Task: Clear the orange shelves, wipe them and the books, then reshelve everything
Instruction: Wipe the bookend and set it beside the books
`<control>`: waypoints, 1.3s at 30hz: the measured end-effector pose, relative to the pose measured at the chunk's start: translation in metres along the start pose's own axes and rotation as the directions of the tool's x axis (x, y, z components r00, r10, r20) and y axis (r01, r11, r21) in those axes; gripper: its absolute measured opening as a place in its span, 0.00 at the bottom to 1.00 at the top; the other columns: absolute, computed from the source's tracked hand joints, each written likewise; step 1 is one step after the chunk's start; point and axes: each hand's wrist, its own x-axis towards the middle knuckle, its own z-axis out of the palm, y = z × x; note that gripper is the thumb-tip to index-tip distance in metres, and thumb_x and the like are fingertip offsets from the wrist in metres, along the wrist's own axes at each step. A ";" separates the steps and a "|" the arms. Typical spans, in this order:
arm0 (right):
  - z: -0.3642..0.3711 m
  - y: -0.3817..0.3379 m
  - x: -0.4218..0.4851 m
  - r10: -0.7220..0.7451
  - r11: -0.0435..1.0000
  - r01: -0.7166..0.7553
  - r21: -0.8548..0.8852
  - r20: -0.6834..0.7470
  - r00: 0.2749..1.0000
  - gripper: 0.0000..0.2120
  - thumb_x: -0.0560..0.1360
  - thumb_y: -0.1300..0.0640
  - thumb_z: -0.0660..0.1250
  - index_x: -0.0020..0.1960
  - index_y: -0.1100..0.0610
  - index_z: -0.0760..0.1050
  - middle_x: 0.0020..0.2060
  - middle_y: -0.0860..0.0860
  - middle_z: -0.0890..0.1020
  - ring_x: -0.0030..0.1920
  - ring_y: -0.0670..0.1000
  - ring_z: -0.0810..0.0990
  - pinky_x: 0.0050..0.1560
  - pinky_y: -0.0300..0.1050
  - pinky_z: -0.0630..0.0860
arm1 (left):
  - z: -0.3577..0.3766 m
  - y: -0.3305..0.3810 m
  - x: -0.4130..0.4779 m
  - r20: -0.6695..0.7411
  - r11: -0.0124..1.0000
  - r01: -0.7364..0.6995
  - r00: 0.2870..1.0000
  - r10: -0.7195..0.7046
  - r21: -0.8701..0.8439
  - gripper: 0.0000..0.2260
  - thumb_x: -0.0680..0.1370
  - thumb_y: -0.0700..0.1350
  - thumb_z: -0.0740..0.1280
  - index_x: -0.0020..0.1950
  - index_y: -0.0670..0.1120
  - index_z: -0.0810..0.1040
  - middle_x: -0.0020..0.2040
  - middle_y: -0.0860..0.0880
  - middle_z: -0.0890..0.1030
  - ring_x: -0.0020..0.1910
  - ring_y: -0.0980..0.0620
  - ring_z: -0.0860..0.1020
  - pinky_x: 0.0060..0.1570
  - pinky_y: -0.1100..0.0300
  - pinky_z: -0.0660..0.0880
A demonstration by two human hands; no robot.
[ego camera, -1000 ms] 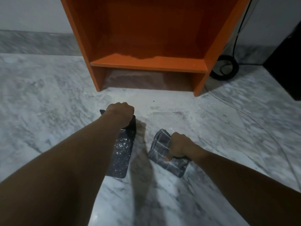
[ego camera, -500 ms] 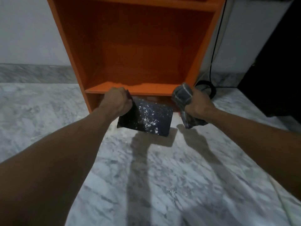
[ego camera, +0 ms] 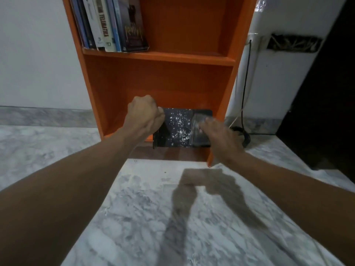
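The left hand (ego camera: 146, 112) was curled tight round the left end of the book (ego camera: 178, 127), thumb side toward the cover, and carried it in the air. The right hand (ego camera: 219, 137) lay at the opposite end with the cloth (ego camera: 198, 122) between it and the cover. Blur hid whether those fingers gripped the cloth or only pressed it flat, so I cannot tell its state. The book was dark with white specks. It hung face-on to the person in front of the bookcase's (ego camera: 92, 83) lower compartment, low down near that shelf's front edge, with its long axis running left to right. The cloth therefore sat at the right end of that axis. A wipe would likely run leftward along the cover toward the gripping hand, which served as the anchor. The lower compartment showed nothing but the book held before it. On the shelf above (ego camera: 159, 56), a row of books (ego camera: 113, 25) stood upright against the left wall, with open room to their right. Judged from this, the held book would have to turn upright and rise to join them, and the left hand was the nearer one to that row. Marble floor (ego camera: 134, 208) spread below, and a black cable (ego camera: 244, 93) hung by the wall on the right.
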 end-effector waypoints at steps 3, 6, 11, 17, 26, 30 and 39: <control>0.034 0.003 -0.059 -0.194 0.978 0.209 -0.017 0.308 0.932 0.26 0.74 0.62 0.64 0.71 0.53 0.68 0.72 0.57 0.69 0.69 0.60 0.70 0.63 0.57 0.73 | -0.004 -0.003 -0.004 -0.035 0.999 0.041 0.999 -0.041 0.017 0.16 0.81 0.44 0.60 0.32 0.43 0.69 0.32 0.47 0.72 0.29 0.49 0.72 0.26 0.61 0.65; 0.028 0.010 -0.068 -0.295 0.954 0.287 0.089 0.100 0.950 0.28 0.57 0.67 0.79 0.56 0.56 0.80 0.52 0.58 0.83 0.49 0.60 0.83 0.39 0.56 0.83 | 0.003 -0.008 -0.009 0.002 0.999 0.047 0.999 -0.047 -0.003 0.15 0.81 0.45 0.61 0.35 0.44 0.71 0.32 0.47 0.72 0.31 0.49 0.74 0.29 0.61 0.69; -0.024 0.012 0.021 0.066 0.989 -0.030 0.148 -0.244 0.968 0.25 0.72 0.67 0.70 0.67 0.59 0.71 0.62 0.59 0.78 0.59 0.59 0.78 0.59 0.54 0.75 | 0.018 0.006 -0.018 0.109 0.995 0.066 0.992 -0.058 -0.077 0.10 0.82 0.45 0.62 0.43 0.42 0.74 0.36 0.46 0.75 0.34 0.49 0.77 0.37 0.57 0.78; 0.013 -0.015 -0.031 -0.210 0.976 0.217 -0.034 0.144 0.967 0.24 0.77 0.57 0.46 0.71 0.59 0.64 0.69 0.59 0.67 0.69 0.60 0.67 0.65 0.57 0.69 | 0.019 0.023 -0.017 0.103 0.998 -0.021 0.994 0.027 -0.058 0.12 0.82 0.44 0.61 0.40 0.43 0.73 0.34 0.47 0.73 0.30 0.51 0.73 0.29 0.61 0.72; -0.024 -0.007 0.023 -0.107 0.994 0.100 -0.052 -0.150 0.983 0.21 0.74 0.69 0.62 0.66 0.62 0.70 0.61 0.63 0.75 0.58 0.62 0.76 0.52 0.59 0.79 | 0.023 0.016 -0.027 0.069 0.994 -0.110 0.991 0.111 -0.014 0.16 0.80 0.44 0.58 0.32 0.44 0.69 0.30 0.46 0.73 0.30 0.45 0.75 0.32 0.55 0.75; 0.005 -0.020 0.014 -0.217 0.916 0.177 -0.361 -0.074 0.973 0.16 0.76 0.67 0.60 0.62 0.65 0.75 0.59 0.67 0.78 0.59 0.66 0.78 0.55 0.61 0.77 | 0.022 0.024 -0.023 -0.029 0.989 -0.145 0.989 0.146 0.017 0.18 0.80 0.44 0.58 0.30 0.45 0.66 0.30 0.44 0.71 0.31 0.40 0.73 0.34 0.55 0.69; 0.001 -0.026 -0.023 -0.418 0.908 0.414 -0.063 -0.105 0.902 0.14 0.74 0.61 0.58 0.56 0.62 0.75 0.50 0.61 0.80 0.45 0.62 0.80 0.29 0.55 0.80 | 0.021 0.008 -0.022 -0.071 0.996 -0.094 0.993 0.094 0.004 0.16 0.81 0.45 0.58 0.35 0.40 0.71 0.35 0.39 0.76 0.36 0.37 0.77 0.38 0.53 0.75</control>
